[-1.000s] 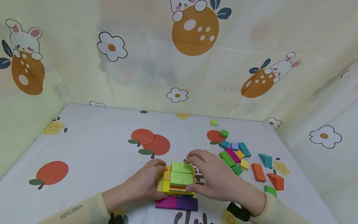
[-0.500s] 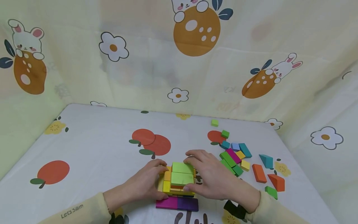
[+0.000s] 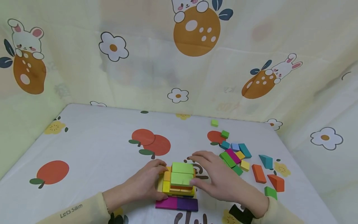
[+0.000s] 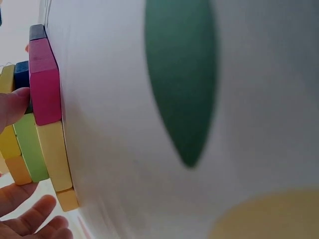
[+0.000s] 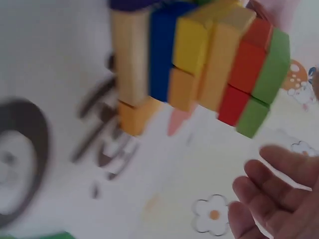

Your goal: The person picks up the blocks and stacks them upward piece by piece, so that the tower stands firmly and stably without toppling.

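A layered stack of wooden blocks stands near the table's front, topped by two light green blocks [image 3: 181, 179]. Yellow blocks [image 3: 166, 186] lie beneath, and magenta [image 3: 166, 203] and purple [image 3: 187, 204] ones form the front of the base. My left hand [image 3: 145, 183] grips the stack's left side, thumb at the front corner and fingers farther back. In the left wrist view that thumb [image 4: 15, 105] presses beside a dark blue block [image 4: 22, 74]. On the right, my right hand [image 3: 218, 179] has its fingers spread off the stack, the thumb tip by the front light green block. Red blocks [image 5: 251, 55] show under the green top in the right wrist view.
Loose blocks lie to the right: a magenta one [image 3: 232, 156], a green one [image 3: 227, 158], teal and orange triangles [image 3: 276, 182], and an orange block [image 3: 259, 173]. A small light green block [image 3: 214, 123] sits near the back edge. A patterned cloth curtain [image 3: 151, 62] surrounds the table.
The right hand's fingers have come away from the back of the top light green block and moved slightly right. My left hand and the stack look unmoved.
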`<state>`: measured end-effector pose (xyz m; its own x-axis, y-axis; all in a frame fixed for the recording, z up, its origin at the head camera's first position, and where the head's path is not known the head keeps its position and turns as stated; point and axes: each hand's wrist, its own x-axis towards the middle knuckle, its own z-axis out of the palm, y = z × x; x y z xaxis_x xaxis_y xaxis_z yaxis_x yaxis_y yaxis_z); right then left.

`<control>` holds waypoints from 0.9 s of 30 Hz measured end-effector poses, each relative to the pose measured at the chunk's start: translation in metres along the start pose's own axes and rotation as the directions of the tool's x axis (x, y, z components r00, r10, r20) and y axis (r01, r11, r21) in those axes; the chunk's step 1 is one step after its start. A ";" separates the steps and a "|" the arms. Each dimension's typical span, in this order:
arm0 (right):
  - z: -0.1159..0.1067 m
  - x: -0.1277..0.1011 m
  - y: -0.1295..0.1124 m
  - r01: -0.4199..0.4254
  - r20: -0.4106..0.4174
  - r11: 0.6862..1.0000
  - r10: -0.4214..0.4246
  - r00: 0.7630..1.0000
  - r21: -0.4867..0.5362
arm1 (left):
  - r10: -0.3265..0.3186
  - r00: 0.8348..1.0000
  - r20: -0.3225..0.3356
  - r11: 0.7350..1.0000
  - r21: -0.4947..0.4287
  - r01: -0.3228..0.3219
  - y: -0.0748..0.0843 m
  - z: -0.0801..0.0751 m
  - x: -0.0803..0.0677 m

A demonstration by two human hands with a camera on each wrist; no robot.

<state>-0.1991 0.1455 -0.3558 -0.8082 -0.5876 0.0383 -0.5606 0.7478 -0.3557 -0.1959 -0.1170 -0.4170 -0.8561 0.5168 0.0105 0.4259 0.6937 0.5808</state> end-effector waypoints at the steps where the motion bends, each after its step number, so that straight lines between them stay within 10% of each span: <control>1: 0.002 -0.004 0.001 -0.028 -0.007 0.999 0.029 1.000 0.028 | -0.001 1.000 0.003 1.000 0.001 0.001 0.000 0.000 0.000; 6: 0.019 -0.024 0.001 -0.205 0.075 0.933 0.191 0.979 0.296 | -0.012 1.000 0.019 1.000 -0.015 0.012 0.003 0.000 -0.001; 11: 0.038 -0.039 -0.007 -0.326 0.228 0.720 0.234 0.945 0.613 | -0.053 0.998 0.026 0.986 -0.155 0.057 0.016 -0.003 -0.016; 17: 0.046 -0.049 -0.018 -0.311 0.238 0.508 0.204 0.949 0.803 | -0.049 0.997 0.061 0.858 -0.509 0.073 0.049 0.004 -0.039; 27: 0.047 -0.050 -0.022 -0.261 0.233 0.415 0.118 0.965 0.872 | -0.117 0.985 0.125 0.755 -0.633 0.170 0.067 0.012 -0.040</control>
<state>-0.1378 0.1443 -0.3942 -0.8045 -0.5507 -0.2224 0.1356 0.1943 -0.9715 -0.1295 -0.0846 -0.3882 -0.8564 0.4912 -0.1593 -0.0091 0.2940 0.9558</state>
